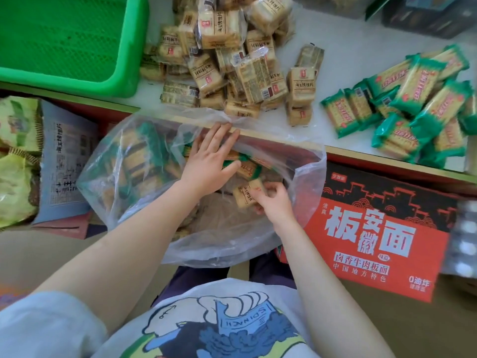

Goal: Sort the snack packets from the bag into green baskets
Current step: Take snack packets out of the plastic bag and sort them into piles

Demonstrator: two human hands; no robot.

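Observation:
A clear plastic bag (124, 161) of snack packets gapes open below the table edge. My left hand (209, 161) reaches into its mouth, fingers straight, thumb resting on a green-ended packet (245, 165). My right hand (273, 201) is lower in the bag and pinches a beige packet (245, 196). On the white table lie a heap of beige packets (232, 63) and, to the right, a heap of green packets (413, 104). A green basket (108, 83) stands at the table's far left, with nothing visible inside.
A red and black noodle carton (374, 228) stands right of the bag. At the left are yellow-green bags (15, 161) and a pale blue printed pack (67, 156). Dark boxes (426, 16) sit at the table's back right. My knees are below the bag.

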